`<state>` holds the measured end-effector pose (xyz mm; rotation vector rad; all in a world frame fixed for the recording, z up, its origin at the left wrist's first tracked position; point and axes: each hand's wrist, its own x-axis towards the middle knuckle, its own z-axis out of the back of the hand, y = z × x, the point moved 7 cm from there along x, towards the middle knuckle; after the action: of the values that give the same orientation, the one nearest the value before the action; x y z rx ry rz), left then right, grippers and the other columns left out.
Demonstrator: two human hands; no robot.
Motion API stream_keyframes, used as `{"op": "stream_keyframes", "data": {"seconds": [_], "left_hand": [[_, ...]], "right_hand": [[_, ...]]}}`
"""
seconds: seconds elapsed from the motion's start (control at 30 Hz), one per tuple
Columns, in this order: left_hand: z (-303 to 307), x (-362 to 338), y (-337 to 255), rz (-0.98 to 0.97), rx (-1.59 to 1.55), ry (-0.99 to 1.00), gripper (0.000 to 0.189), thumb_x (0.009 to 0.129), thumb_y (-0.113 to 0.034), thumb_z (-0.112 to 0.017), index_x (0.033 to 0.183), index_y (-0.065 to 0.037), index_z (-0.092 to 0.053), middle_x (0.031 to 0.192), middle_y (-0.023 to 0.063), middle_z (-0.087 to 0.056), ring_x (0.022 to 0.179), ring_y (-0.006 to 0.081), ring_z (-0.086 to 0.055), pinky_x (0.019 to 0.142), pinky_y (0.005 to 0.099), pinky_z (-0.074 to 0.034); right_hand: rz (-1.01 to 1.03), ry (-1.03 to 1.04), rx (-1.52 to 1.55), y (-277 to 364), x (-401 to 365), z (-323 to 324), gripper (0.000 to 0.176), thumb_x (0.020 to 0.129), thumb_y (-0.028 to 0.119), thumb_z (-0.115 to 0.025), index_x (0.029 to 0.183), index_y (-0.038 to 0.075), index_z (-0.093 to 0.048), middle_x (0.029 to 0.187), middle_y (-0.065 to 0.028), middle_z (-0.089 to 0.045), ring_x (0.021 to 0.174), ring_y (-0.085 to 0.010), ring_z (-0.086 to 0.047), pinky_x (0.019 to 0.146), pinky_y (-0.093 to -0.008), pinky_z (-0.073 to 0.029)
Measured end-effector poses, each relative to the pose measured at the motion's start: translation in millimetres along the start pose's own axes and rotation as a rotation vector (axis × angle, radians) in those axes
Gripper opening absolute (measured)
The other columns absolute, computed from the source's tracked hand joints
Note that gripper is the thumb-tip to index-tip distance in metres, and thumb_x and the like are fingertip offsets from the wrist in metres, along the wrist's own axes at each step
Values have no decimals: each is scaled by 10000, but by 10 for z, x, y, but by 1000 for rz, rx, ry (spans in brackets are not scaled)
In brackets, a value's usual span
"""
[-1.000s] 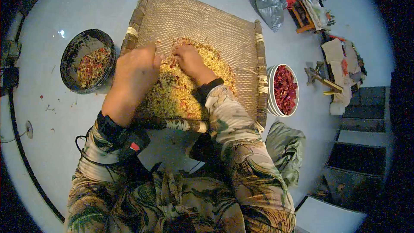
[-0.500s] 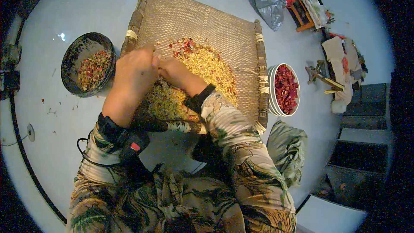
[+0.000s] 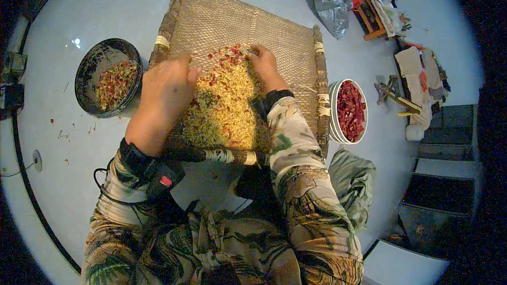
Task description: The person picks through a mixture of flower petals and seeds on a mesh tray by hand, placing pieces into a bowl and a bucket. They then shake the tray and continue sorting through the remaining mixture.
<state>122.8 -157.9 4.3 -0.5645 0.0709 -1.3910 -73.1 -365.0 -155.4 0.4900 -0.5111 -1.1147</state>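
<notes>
Yellow seed heap on the woven tray, both hands on it.
I see the heap, flecked with red bits, in the tray's near half, on the pale floor. The left hand lies released, palm down, on its left edge. The right hand touches its far edge, fingers curled; I cannot tell its grasp. A black bowl sits left of the tray, and a white bowl of red pieces sits right.
</notes>
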Motion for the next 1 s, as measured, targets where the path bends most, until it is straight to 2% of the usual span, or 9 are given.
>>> {"op": "stream_keyframes", "data": {"seconds": [0.17,0.27,0.4,0.5,0.6,0.7,0.87,0.97,1.0], "left_hand": [[8,-10,-22,-5,-19,8,221,801,-240,-563,804,-21,-537,690,196,-595,693,363,-589,611,467,-452],[20,-9,-43,2,-10,9,220,798,-239,-569,801,-20,-538,687,197,-595,687,362,-591,610,461,-455],[18,-11,-40,1,-14,0,221,791,-239,-580,792,-21,-540,687,197,-598,682,361,-594,613,455,-464],[22,-4,-53,6,2,20,218,786,-237,-588,792,-24,-546,687,191,-601,676,355,-598,605,449,-471],[26,-4,-21,0,-15,12,215,781,-237,-596,792,-28,-550,684,184,-603,668,349,-602,589,443,-477],[53,-9,-9,-12,-25,-25,213,776,-237,-601,786,-30,-550,677,179,-602,660,347,-603,578,438,-480],[82,-8,2,-17,-34,-46,208,775,-231,-601,782,-32,-543,665,180,-600,651,351,-603,576,439,-480],[86,1,-34,-22,-24,-32,206,777,-226,-598,788,-29,-538,655,182,-597,649,349,-604,579,439,-479],[80,1,-37,-21,-18,-26,207,779,-225,-596,790,-27,-536,652,183,-597,648,348,-604,580,440,-478]], "right_hand": [[151,-17,-235,69,18,-95,380,744,295,-641,1020,39,-592,938,-192,-618,883,-360,-582,769,-446,-462],[181,54,-172,350,-26,-205,352,738,294,-647,970,36,-593,893,-182,-622,857,-364,-583,741,-448,-466],[218,53,-391,563,-32,-398,259,734,236,-660,948,99,-613,889,-168,-613,844,-344,-580,732,-445,-460],[165,65,-368,554,12,-457,271,726,228,-665,952,87,-614,891,-170,-616,846,-344,-583,732,-443,-461],[167,66,-133,613,46,-330,248,722,204,-635,912,46,-622,875,-201,-612,830,-371,-581,721,-450,-464],[172,10,-105,430,119,-227,297,727,218,-662,972,58,-614,905,-189,-625,842,-348,-594,738,-416,-464],[16,187,-256,242,82,-152,441,690,332,-708,1006,39,-616,891,-186,-633,844,-329,-607,736,-391,-473],[26,246,-185,343,-18,-260,420,686,336,-709,976,45,-622,875,-188,-632,833,-332,-608,724,-400,-475],[46,220,-280,419,-29,-289,403,689,331,-706,962,45,-623,874,-188,-632,830,-335,-607,721,-403,-475]]}}
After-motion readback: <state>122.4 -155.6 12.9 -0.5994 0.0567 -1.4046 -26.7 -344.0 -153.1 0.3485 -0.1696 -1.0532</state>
